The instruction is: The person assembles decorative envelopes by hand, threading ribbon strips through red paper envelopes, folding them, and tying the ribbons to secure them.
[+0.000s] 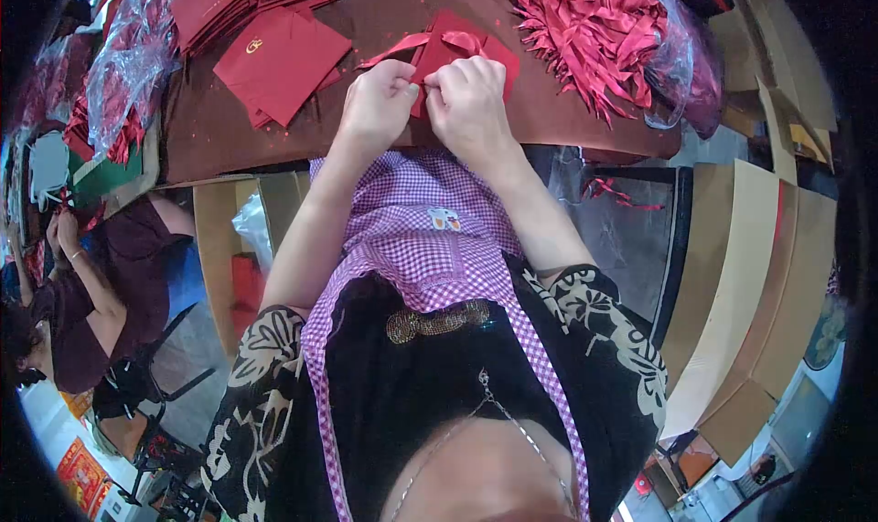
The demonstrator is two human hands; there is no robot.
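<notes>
Pinching close together, two hands (380,106) (471,100); red card (500,60) beneath; two ribbon stretches (462,43).

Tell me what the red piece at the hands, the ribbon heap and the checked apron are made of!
Red piece: probably matte card or stiff paper, since it looks flat with straight edges. Ribbon heap: satiny fabric, maybe polyester; its folds shine. Checked apron: woven cloth, perhaps cotton, dull and softly creased.
</notes>
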